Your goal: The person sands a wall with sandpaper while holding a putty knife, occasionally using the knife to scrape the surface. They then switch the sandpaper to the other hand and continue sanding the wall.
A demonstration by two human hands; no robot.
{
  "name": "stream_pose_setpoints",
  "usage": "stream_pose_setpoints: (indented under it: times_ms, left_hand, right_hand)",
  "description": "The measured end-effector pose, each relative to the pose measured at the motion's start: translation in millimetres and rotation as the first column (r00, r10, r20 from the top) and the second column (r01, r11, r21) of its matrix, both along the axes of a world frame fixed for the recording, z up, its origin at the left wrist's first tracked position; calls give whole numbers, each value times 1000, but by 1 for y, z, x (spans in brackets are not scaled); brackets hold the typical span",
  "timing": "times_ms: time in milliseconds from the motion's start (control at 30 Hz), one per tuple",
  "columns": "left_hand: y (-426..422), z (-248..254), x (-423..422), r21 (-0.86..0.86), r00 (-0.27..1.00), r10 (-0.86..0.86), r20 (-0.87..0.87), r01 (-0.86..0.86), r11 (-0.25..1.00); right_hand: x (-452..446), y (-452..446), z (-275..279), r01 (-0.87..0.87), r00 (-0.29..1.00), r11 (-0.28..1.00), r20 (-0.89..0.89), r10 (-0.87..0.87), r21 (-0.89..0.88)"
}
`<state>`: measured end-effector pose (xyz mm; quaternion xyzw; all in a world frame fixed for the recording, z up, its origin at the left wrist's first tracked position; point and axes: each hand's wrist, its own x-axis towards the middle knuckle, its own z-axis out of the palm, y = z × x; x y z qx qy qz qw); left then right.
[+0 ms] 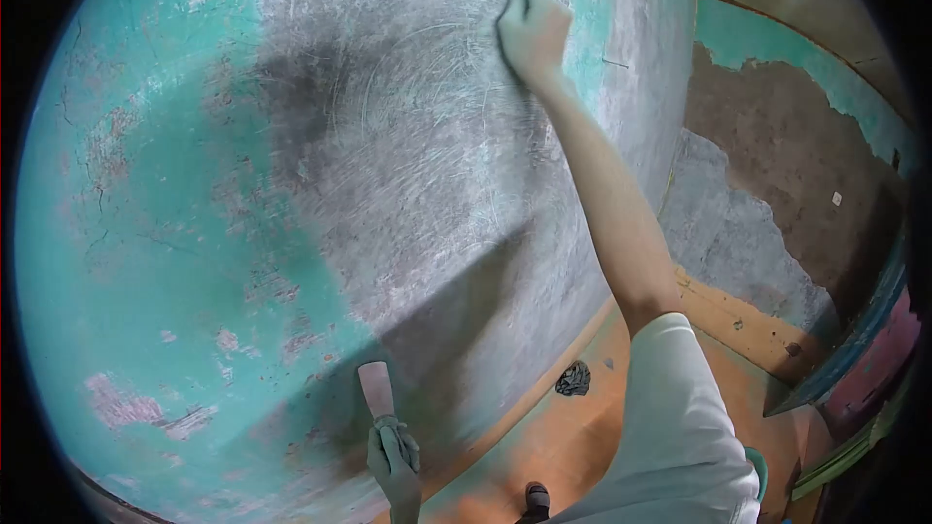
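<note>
My left hand (392, 456) is wrapped round the handle of a scraper (376, 388) with a wide, pale blade pointing up. The blade is in front of the lower part of the painted wall (155, 233); I cannot tell whether it touches. Higher up, my right hand (536, 39) is against the scratched grey part of the wall (417, 136), with the arm stretched out. Motion smears its fingers, and whatever may be under them is hidden. Turquoise paint borders the bare grey patch, which has many curved scratch marks.
A black crumpled thing (574, 378) lies on the orange floor (582, 437) by the wall's foot. At the right, another wall (767, 146) shows brown and grey patches. A nail (615, 63) sticks out near my right hand. My shoe (537, 496) shows at the bottom.
</note>
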<state>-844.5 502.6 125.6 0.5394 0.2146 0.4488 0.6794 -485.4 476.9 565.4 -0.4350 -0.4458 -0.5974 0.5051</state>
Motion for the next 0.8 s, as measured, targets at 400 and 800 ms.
stream_pose_setpoints:
  times_ms: [400,800]
  left_hand:
    - [4,6,-24,-16,1000,21,20,-21,1000]
    - [0,7,-35,-33,999,-10,39,11,999]
  right_hand:
    - [14,0,-11,82,985,996,-155,-74,46]
    - [15,5,0,117,958,984,-278,-76,134]
